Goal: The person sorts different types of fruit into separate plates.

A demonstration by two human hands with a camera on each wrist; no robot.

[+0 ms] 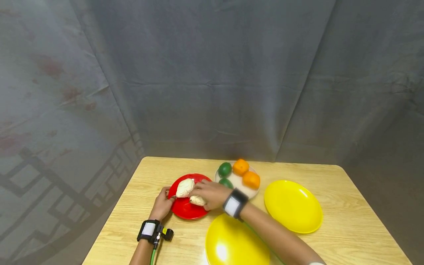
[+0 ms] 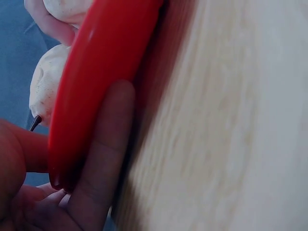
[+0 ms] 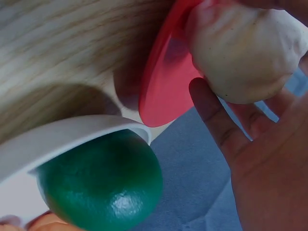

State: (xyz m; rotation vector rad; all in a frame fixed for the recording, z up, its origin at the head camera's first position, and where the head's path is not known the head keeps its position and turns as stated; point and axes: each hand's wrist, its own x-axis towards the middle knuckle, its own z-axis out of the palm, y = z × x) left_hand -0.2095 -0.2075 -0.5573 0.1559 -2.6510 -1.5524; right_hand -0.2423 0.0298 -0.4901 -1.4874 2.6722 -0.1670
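My left hand point(image 1: 161, 205) grips the left rim of a red plate point(image 1: 187, 211). In the left wrist view, a finger lies along the plate's underside and the thumb is at its rim. On the plate sits a pale cream fruit point(image 1: 185, 187), pear-like; a dark stem shows on a pale fruit point(image 2: 45, 82) near the left thumb. My right hand point(image 1: 213, 195) holds a second pale fruit point(image 1: 197, 200) over the plate's right half, its fingers around it in the right wrist view. Whether this fruit touches the plate is unclear.
Behind the right hand, a white dish point(image 1: 236, 181) holds green fruits point(image 1: 225, 169) and orange fruits point(image 1: 251, 180). One yellow plate point(image 1: 236, 243) lies at the front, partly under the right forearm. Another yellow plate point(image 1: 293, 206) stands to the right. Grey curtains point(image 1: 212, 92) surround the wooden table point(image 1: 351, 213).
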